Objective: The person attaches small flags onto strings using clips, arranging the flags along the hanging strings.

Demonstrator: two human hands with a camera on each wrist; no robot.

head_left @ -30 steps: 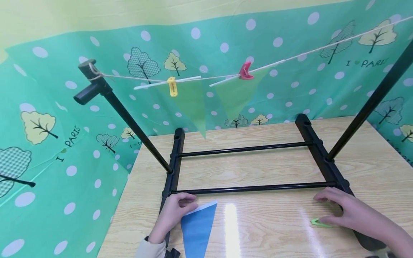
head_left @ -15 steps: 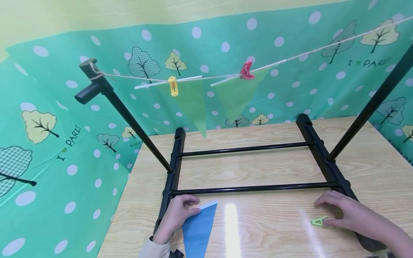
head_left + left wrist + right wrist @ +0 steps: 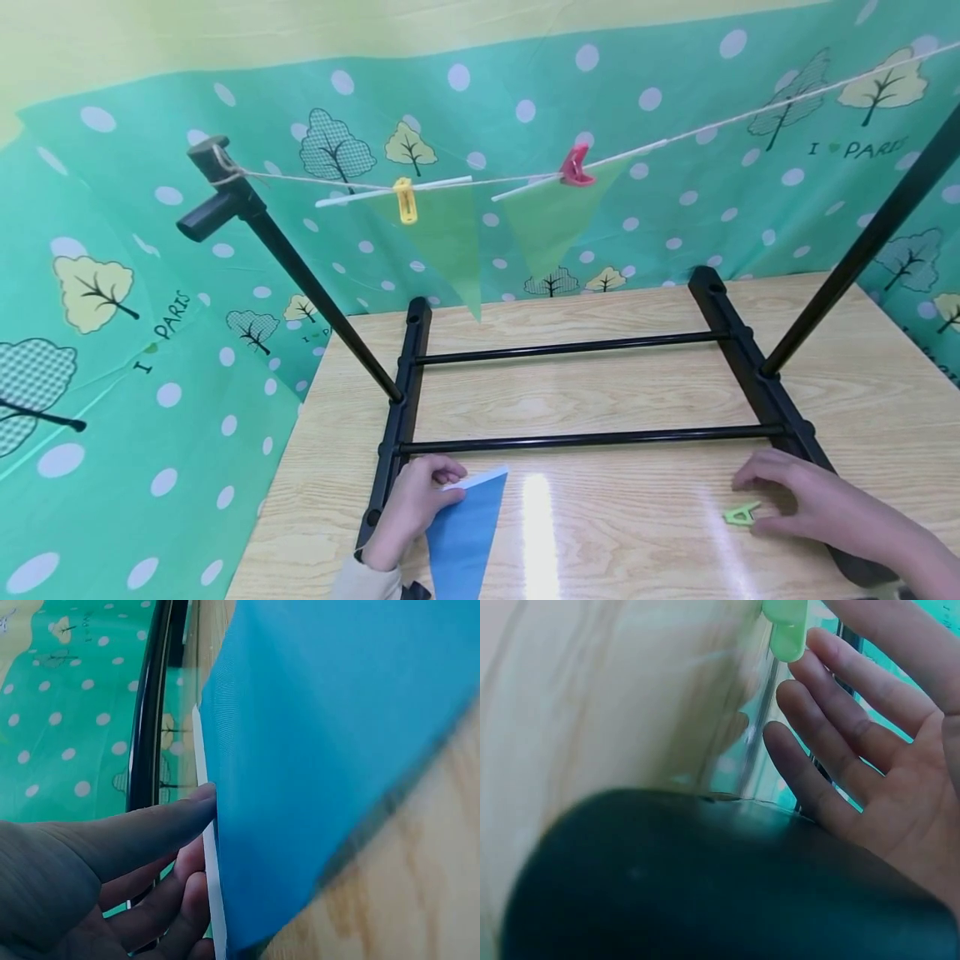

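My left hand [image 3: 420, 505] pinches a blue triangular paper flag [image 3: 467, 533] by its white top edge. In the left wrist view the thumb [image 3: 161, 829] presses the front of that white strip [image 3: 212, 881], with fingers curled behind it. The flag's lower point runs past the bottom of the head view. My right hand [image 3: 806, 504] hovers low over the table, fingers loosely bent. A light green clothespin [image 3: 741, 514] lies right at its thumb tip; in the right wrist view only one end of the clothespin [image 3: 787, 634] shows, close to the fingertips.
A black frame with crossbars [image 3: 592, 437] stands on the wooden table [image 3: 577, 387]. Its left post [image 3: 315, 296] and right post [image 3: 862, 242] hold up a string [image 3: 742, 115]. Two green flags hang there from a yellow clothespin [image 3: 406, 201] and a pink clothespin [image 3: 576, 167].
My left hand has shifted slightly right and its thumb now lies over the flag's white edge. By my right thumb the green clothespin has turned, showing its wider side.
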